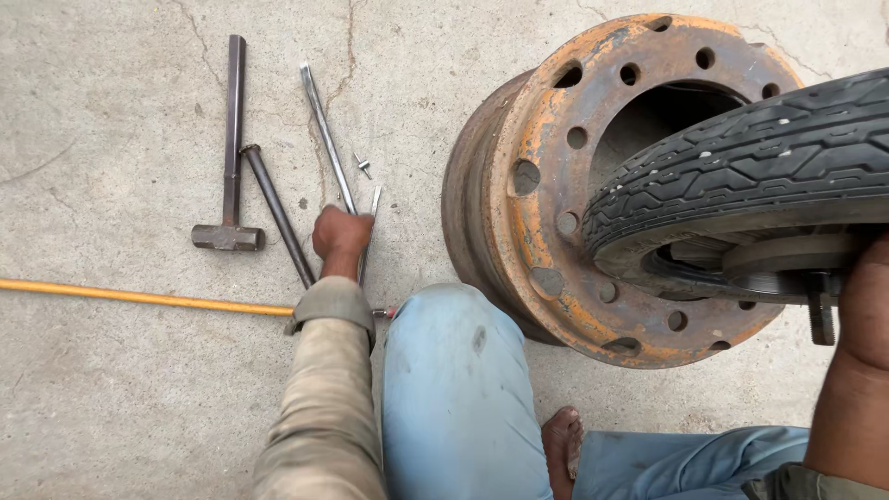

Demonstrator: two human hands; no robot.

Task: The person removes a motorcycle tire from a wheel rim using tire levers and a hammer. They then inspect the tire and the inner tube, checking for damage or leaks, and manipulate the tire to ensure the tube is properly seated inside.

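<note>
My left hand (pixel 341 237) reaches out over the concrete floor and closes on a thin metal tyre lever (pixel 372 206); a second long lever (pixel 326 134) lies right beside it, and I cannot tell whether the hand grips that one too. My right hand (pixel 863 306) holds the hub side of a black motorcycle wheel (pixel 741 176) with a treaded tyre. The wheel rests on top of a big rusty orange truck rim (pixel 537 185) lying on the floor.
A sledgehammer (pixel 230 157) and a dark steel bar (pixel 278 213) lie left of my hand. A small valve piece (pixel 363 166) sits near the levers. A yellow hose (pixel 139 296) runs across the floor. My knees in blue trousers (pixel 454 389) and a bare foot (pixel 561 444) are below.
</note>
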